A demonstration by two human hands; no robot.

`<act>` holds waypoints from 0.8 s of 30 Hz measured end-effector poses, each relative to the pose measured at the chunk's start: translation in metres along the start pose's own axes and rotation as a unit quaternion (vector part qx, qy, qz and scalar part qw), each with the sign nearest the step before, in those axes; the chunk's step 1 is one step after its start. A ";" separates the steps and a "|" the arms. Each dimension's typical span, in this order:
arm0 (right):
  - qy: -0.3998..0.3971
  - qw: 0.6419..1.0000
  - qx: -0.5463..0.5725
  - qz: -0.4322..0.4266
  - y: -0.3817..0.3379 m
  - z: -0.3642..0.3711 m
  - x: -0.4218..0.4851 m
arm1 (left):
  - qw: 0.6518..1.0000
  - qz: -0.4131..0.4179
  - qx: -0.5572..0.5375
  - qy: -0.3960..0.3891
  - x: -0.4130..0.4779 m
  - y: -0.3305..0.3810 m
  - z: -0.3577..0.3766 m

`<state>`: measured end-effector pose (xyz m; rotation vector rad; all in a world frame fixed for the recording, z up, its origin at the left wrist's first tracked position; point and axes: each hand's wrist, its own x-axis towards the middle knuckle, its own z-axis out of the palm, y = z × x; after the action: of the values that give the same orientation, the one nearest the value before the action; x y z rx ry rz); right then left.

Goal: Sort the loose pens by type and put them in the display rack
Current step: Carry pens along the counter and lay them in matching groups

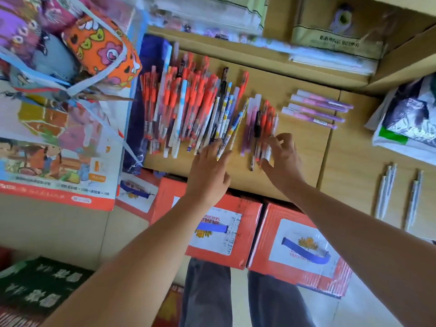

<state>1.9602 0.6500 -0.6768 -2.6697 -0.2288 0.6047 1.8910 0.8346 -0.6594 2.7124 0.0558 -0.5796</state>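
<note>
A wooden desk (302, 166) carries a large mixed heap of pens (188, 107), mostly red and still unsorted. Sorted groups lie to the right of the heap: a mostly red bunch (263, 128) just beside it, purple pens (316, 109) farther right, and white pens (385, 192) well to the right. No display rack is in view, so the task looks to be at an early stage. The left hand (207, 171) lies on the heap's right edge, its fingers (208, 149) straight and touching pen ends. The right hand (283, 156) pinches the red bunch's near ends with curled fingers (285, 138).
</note>
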 end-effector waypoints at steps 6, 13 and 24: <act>0.038 0.997 0.031 -0.054 -0.033 -0.007 0.017 | 0.996 -0.070 -0.004 0.050 0.000 -0.025 -0.008; -0.094 0.985 -0.074 -0.123 -0.069 0.008 0.034 | 0.997 -0.046 -0.021 0.058 0.002 -0.032 -0.010; -0.010 1.000 0.008 0.005 -0.062 -0.003 0.057 | 0.989 -0.127 -0.054 0.058 0.026 -0.027 -0.016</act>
<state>2.0085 0.7190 -0.6707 -2.6515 -0.2156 0.6339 1.9180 0.8648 -0.6657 2.6478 0.4540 -0.4730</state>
